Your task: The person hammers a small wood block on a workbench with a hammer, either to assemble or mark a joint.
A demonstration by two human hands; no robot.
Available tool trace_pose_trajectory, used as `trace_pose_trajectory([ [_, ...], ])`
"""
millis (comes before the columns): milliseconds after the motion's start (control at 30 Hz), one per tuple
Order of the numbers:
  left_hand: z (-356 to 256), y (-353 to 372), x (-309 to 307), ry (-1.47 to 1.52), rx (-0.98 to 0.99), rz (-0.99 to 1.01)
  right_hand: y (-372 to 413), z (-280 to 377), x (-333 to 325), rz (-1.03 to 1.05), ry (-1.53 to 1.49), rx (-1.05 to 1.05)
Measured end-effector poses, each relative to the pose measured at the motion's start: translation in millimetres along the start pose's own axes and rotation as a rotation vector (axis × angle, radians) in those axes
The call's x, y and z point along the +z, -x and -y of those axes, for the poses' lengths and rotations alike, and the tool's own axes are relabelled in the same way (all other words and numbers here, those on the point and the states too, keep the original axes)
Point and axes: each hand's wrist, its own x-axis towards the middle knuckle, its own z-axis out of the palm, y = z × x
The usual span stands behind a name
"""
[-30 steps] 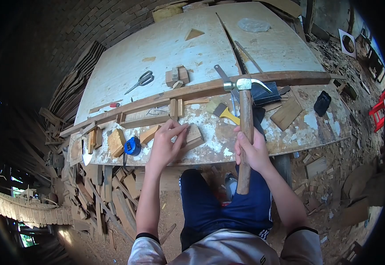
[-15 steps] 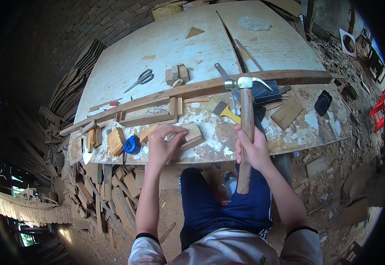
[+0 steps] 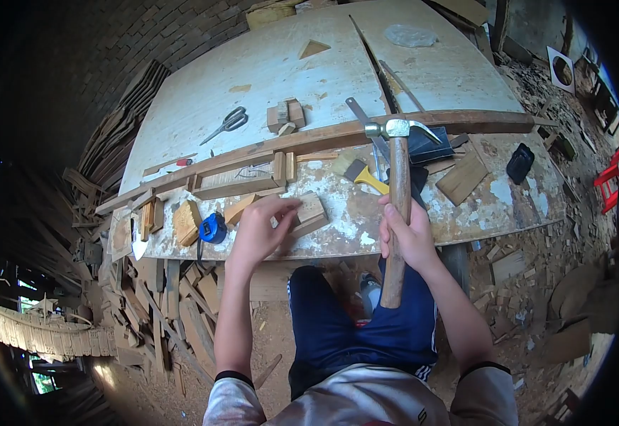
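Note:
My right hand [image 3: 409, 234] is wrapped round the wooden handle of a claw hammer [image 3: 399, 184]. The hammer stands roughly upright in view, its metal head at the far end. My left hand [image 3: 260, 231] is at the near edge of the bench, thumb and forefinger curled toward each other in a pinch at a wooden block [image 3: 311, 213]. Anything between those fingertips is too small to make out. Left of that hand lie another wood piece [image 3: 241, 208] and a blue tape measure [image 3: 212, 228]. Beyond the hammer handle is a paintbrush with a yellow handle [image 3: 366, 180].
A long wooden beam [image 3: 324, 137] crosses the worktable [image 3: 203, 92]. Behind it lie scissors [image 3: 231, 122] and small blocks [image 3: 285, 116]; before it sits a wooden frame [image 3: 235, 189] with nails inside. A black object [image 3: 519, 164] and flat board [image 3: 462, 179] are to the right. Scrap wood covers the floor.
My left hand has shifted slightly left, its thumb and forefinger looking a little less closed. The hammer has moved slightly right and up in my right hand.

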Motion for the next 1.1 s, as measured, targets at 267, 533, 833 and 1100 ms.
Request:
trace_pose_trajectory([
  [267, 0.4, -4.7, 5.9, -0.074, 0.155, -0.154, -0.6, -0.6, -0.3, -0.014, 0.033, -0.001],
  [533, 7.8, -8.1, 29.7, 0.266, -0.026, -0.299, -1.0, -1.4, -1.1, -0.008, 0.037, -0.003],
  [833, 17.5, -4.3, 49.2, 0.35, -0.044, -0.333, -1.2, 1.0, -0.5, -0.02, -0.008, 0.008],
  [1100, 9.6, -6.0, 42.2, 0.232, 0.036, -0.309, -1.1, 1.8, -1.2, -0.022, 0.015, 0.011],
])
